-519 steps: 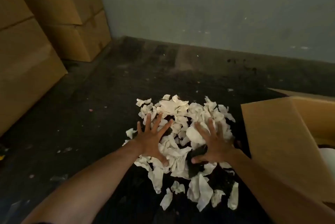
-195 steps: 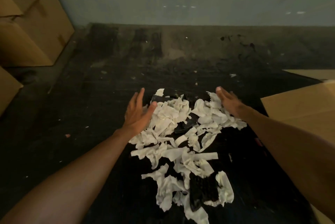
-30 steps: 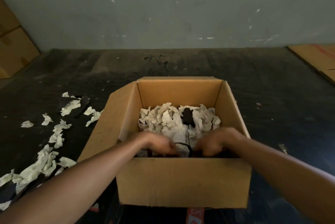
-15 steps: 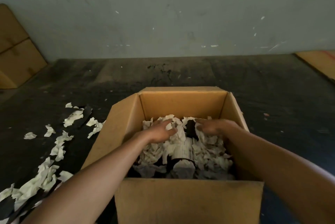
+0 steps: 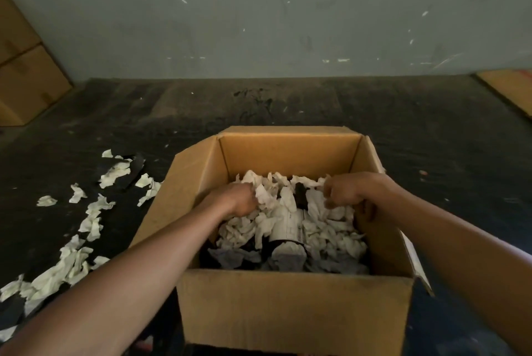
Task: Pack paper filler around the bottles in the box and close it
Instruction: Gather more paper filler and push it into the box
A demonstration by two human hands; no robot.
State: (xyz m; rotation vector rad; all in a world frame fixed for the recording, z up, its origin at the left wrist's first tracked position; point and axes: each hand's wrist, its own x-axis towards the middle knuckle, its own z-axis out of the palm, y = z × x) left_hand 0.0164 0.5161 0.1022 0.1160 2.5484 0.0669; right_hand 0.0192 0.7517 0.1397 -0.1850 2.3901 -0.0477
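Reaching into an open cardboard box (image 5: 293, 309), both bare forearms come in from the near edge of the view. The left hand (image 5: 240, 201) lies knuckles-up on the crumpled white paper filler (image 5: 325, 226) at the left side of the box, its fingers (image 5: 252, 197) curled down into the scraps; whether they actually grip a piece cannot be told, since the tips are buried. The right hand (image 5: 345, 190) hovers over the filler near the right wall, its fingers bent together in a loose fist, with a bit of white paper showing at the fingertips, though a firm hold is not clear.

A bottle (image 5: 289, 229) lies on its side in the middle of the box, its white printed label facing up and its dark neck pointing toward the far wall. Filler is heaped on both sides of it and over the far half of the box; the near part sits in shadow, where darker scraps and the bottle's base show. The box flaps stand open, the left one leaning outward.

The box sits on a dark, scuffed surface. More loose paper scraps (image 5: 86, 226) trail across that surface to the left of the box, well apart from the hands. Stacked cartons (image 5: 23, 67) stand at the far left against a pale wall (image 5: 259, 10), and a flat cardboard sheet (image 5: 509, 88) lies at the far right.
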